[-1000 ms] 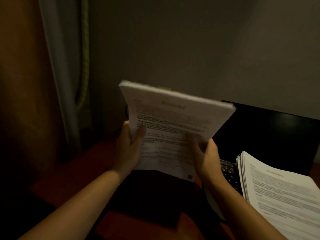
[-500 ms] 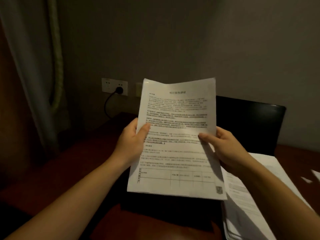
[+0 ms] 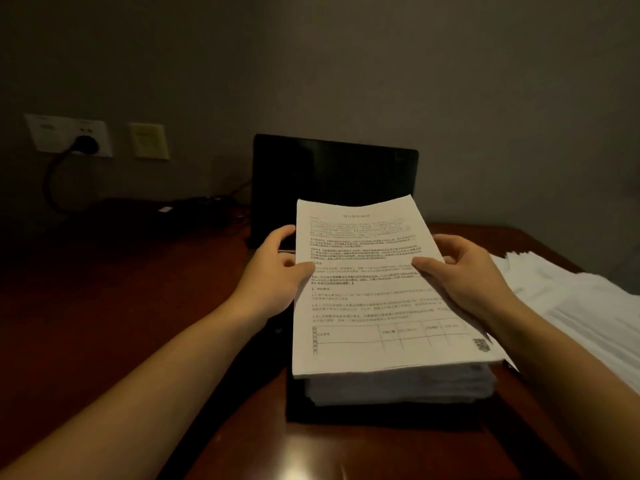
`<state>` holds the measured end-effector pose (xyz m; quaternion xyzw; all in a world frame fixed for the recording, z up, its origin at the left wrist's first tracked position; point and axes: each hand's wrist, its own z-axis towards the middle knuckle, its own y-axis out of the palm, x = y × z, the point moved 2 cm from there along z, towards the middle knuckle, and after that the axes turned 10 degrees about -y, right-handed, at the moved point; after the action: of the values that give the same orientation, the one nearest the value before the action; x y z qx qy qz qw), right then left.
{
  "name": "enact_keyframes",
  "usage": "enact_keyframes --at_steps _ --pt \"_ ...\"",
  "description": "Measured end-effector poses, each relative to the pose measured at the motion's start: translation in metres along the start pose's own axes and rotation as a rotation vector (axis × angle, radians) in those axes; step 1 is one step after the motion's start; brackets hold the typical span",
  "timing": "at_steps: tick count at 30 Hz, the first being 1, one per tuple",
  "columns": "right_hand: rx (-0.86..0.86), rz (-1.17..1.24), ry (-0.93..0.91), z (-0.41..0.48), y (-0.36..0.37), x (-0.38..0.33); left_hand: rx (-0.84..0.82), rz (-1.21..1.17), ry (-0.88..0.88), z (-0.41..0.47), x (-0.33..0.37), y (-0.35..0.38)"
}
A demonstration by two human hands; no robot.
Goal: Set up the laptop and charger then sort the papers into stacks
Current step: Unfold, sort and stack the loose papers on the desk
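Note:
A thick stack of printed papers (image 3: 374, 306) lies nearly flat over the base of the open black laptop (image 3: 332, 171), whose dark screen stands upright behind it. My left hand (image 3: 277, 268) grips the stack's left edge, thumb on the top sheet. My right hand (image 3: 464, 271) grips the right edge in the same way. A second, spread pile of white papers (image 3: 568, 299) rests on the desk to the right. The charger's black plug (image 3: 85, 144) sits in the wall socket at the left, its cable running along the desk toward the laptop.
The dark red wooden desk (image 3: 121, 306) meets the grey wall at the back. A yellowish wall plate (image 3: 149, 140) is beside the socket. A black charger brick (image 3: 166, 209) with cable lies at the back left of the desk.
The stack has come down from upright in front of me to nearly flat over the laptop's base. The view has shifted right, bringing the laptop screen to the centre.

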<state>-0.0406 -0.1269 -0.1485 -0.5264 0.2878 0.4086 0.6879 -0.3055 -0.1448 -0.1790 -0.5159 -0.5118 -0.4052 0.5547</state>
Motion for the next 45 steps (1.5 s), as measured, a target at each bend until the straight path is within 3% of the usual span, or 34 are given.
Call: enact_keyframes --at_steps 2,6,9,12,16,21,23,26,32,36,45 --pt "0.002 -0.149 -0.014 -0.004 -0.005 0.013 0.026 0.205 0.054 0.003 -0.007 0.008" --pt "-0.238 -0.55 0.029 -0.016 -0.002 0.031 0.087 0.836 0.188 0.005 -0.023 0.018" --pt "-0.289 -0.619 0.101 -0.026 -0.004 0.033 0.101 0.991 0.321 -0.001 -0.024 0.023" --pt "-0.3 -0.621 0.163 -0.031 -0.007 0.033 0.073 0.994 0.333 -0.002 -0.027 0.029" --pt "-0.266 -0.562 0.243 -0.032 -0.018 0.037 0.169 0.931 0.312 -0.002 -0.029 0.029" --pt "-0.269 -0.17 0.466 -0.038 -0.031 0.04 0.108 0.999 0.397 -0.002 -0.033 0.032" --pt "-0.319 -0.131 0.506 -0.043 -0.033 0.042 0.106 1.003 0.389 -0.002 -0.036 0.032" --pt "-0.374 -0.129 0.512 -0.048 -0.029 0.042 0.102 0.997 0.381 -0.001 -0.038 0.032" --pt "-0.196 -0.158 0.32 -0.049 -0.025 0.04 0.092 0.998 0.365 -0.003 -0.037 0.032" --pt "-0.227 -0.101 0.28 -0.036 -0.023 0.038 0.058 0.995 0.341 -0.004 -0.036 0.031" --pt "-0.292 0.308 0.511 -0.03 -0.021 0.033 0.04 1.012 0.301 -0.011 -0.032 0.024"
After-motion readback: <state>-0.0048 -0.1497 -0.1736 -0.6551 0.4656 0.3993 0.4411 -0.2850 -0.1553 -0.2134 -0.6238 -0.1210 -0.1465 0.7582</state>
